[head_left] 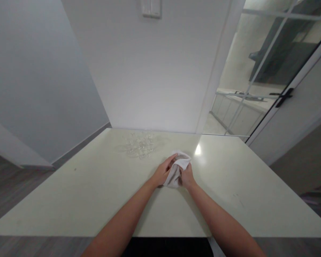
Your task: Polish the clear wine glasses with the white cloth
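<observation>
Clamping, between curled fingers of the left hand and closed fingers of the right hand, a white cloth, likely light, soft and limp, so best held by its gathered folds, over the middle of a glossy table, right of clear, fragile-looking pieces.

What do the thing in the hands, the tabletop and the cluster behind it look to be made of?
Cloth: probably soft fabric, matt, given its folds.
Tabletop: glossy, glass or lacquered board; it mirrors a light.
Cluster: clear, shiny, glass or plastic; I can't tell which.
</observation>
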The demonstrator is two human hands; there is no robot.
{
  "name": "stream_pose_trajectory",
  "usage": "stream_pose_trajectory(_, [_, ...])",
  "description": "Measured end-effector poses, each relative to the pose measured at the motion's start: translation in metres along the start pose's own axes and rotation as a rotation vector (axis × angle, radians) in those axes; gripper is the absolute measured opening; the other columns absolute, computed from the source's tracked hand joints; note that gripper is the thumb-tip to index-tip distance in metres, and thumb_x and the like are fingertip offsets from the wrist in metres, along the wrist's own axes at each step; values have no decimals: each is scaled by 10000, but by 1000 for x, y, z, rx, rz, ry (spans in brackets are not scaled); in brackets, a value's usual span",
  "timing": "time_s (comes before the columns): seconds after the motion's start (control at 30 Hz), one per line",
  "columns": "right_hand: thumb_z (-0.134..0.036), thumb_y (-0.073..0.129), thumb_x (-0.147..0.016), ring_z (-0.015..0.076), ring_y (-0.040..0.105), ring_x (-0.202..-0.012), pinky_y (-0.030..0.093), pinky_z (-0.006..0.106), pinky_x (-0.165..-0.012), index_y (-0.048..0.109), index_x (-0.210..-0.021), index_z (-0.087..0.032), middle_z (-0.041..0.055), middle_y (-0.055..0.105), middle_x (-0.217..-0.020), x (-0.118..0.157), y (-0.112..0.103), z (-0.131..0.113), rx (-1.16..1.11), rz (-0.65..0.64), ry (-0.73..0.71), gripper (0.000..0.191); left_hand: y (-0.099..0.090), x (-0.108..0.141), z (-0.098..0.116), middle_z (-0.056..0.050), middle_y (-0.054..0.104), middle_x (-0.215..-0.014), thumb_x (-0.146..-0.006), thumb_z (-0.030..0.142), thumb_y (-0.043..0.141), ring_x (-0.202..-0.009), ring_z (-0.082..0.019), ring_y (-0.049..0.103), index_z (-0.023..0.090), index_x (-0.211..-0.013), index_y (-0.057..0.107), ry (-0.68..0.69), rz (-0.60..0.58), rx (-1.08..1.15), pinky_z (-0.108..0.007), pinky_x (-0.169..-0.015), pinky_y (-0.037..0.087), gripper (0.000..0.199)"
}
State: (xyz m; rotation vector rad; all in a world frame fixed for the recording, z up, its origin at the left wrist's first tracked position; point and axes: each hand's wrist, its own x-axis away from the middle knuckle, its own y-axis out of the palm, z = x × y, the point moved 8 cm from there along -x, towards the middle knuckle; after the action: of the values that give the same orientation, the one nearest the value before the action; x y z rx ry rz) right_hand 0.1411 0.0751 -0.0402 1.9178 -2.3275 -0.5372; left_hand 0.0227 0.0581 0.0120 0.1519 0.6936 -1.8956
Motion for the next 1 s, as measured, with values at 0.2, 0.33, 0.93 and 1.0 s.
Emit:
stream_pose_trajectory(0.2, [-352,646,-683,168,616,-769,511,302,-710,546,-997,-179,33,660,-893,0,-9,10,-142,166,56,372,7,3,-6,-101,588,-1172,-764,230,561,-864,-182,609,198,-1383,300,-125,0,-147,-288,-790,466,672])
stream_pose_trajectory(0.33, [-272,696,-633,157,617,-801,503,279,-725,552,-991,-197,26,668,-944,0,-10,-6,-101,149,16,394,11,1,-17,-69,626,-1043,-750,295,601,-828,-156,588,173,-1202,458,-188,-75,110,-256,-736,471,489])
stream_pose_trajectory(0.93, [-309,674,-650,158,592,-672,502,274,-623,589,-827,-172,33,667,-793,-8,2,-14,-158,-113,119,240,32,6,-42,-98,684,-861,-787,387,544,-761,-190,624,98,-1051,629,-402,-211,386,-315,-695,503,400])
stream_pose_trajectory(1.0, [-293,697,-633,156,595,-689,502,271,-637,591,-851,-176,31,671,-815,-11,-1,-14,-129,-81,93,270,29,3,-41,-87,685,-888,-777,368,554,-803,-195,620,107,-1036,637,-370,-170,347,-315,-723,500,377])
